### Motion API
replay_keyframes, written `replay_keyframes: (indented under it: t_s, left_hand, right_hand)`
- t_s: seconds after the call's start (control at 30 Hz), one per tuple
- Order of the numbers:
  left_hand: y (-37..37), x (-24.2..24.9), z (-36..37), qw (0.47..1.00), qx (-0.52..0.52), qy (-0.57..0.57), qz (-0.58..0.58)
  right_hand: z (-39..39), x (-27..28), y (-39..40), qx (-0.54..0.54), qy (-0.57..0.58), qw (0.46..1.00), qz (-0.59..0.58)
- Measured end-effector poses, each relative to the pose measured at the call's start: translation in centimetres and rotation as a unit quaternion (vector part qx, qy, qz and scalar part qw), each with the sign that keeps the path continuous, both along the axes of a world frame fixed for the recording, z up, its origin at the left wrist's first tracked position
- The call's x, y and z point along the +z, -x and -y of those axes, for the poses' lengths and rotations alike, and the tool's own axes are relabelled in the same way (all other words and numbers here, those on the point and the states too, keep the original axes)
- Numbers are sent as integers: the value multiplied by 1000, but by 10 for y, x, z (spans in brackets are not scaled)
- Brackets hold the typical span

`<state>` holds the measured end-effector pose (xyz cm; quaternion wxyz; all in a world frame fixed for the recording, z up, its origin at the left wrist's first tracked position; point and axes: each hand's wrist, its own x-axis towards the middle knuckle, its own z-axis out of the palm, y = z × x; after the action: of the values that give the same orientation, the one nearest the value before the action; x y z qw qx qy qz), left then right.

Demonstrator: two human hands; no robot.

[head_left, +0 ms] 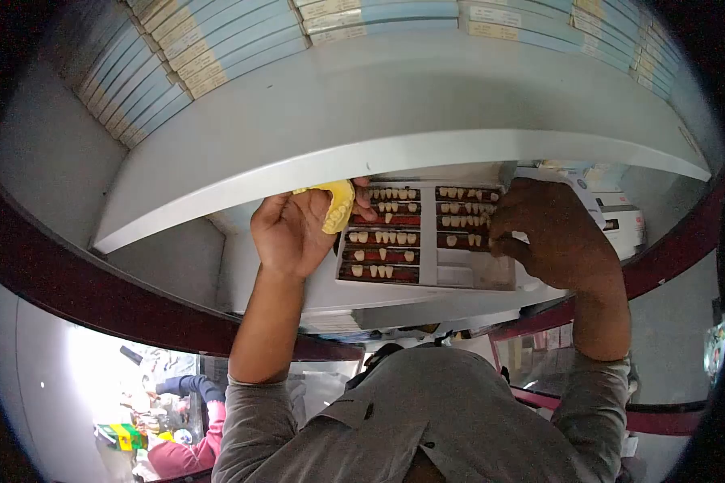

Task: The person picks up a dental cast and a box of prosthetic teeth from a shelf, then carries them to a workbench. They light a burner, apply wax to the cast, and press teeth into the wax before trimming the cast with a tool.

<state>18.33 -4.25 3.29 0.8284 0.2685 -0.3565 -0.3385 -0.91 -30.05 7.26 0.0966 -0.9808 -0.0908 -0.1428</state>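
Note:
My left hand [290,229] is raised under a white shelf and holds a yellow dental cast [338,205] between thumb and fingers, right at the left edge of a white tooth tray [459,278]. The tray carries several dark red strips of artificial teeth [383,237] in two columns. My right hand [552,233] grips the tray's right side, its curled fingertips resting on the right-hand strips. Whether a tooth is pinched there is hidden by the fingers.
A broad white shelf [379,121] runs overhead, with rows of blue-and-cream flat boxes [217,40] stacked beyond it. More white boxes [620,217] lie behind my right hand. Another person's pink sleeve [185,451] shows at lower left, beyond a dark red counter edge [97,298].

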Motion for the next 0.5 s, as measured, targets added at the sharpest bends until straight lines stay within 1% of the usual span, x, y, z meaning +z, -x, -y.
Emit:
replay_keyframes:
  t_s: [0.07,0.2,0.3,0.37,0.4,0.47,0.5]
  left_hand:
    - [-1,-1,1,1000,2,0,4]
    - [-3,-3,2,1000,2,4,22]
    - [-3,-4,2,999,6,2,32]
    - [-1,-3,3,1000,9,2,20]
    - [0,-3,3,1000,15,-2,5]
    - [3,0,4,1000,13,-3,5]
    - [4,0,4,1000,15,-5,6]
  right_hand:
    - [2,-1,-2,-5,18,999,-39]
    - [-1,-1,-1,-9,22,1000,-17]
    - [-1,0,-2,-22,58,998,-15]
    - [0,-3,-1,-11,65,997,47]
    - [0,-2,-2,-13,66,997,44]
    - [1,0,-5,-4,47,999,-16]
    - [3,-1,-5,-5,45,999,-18]
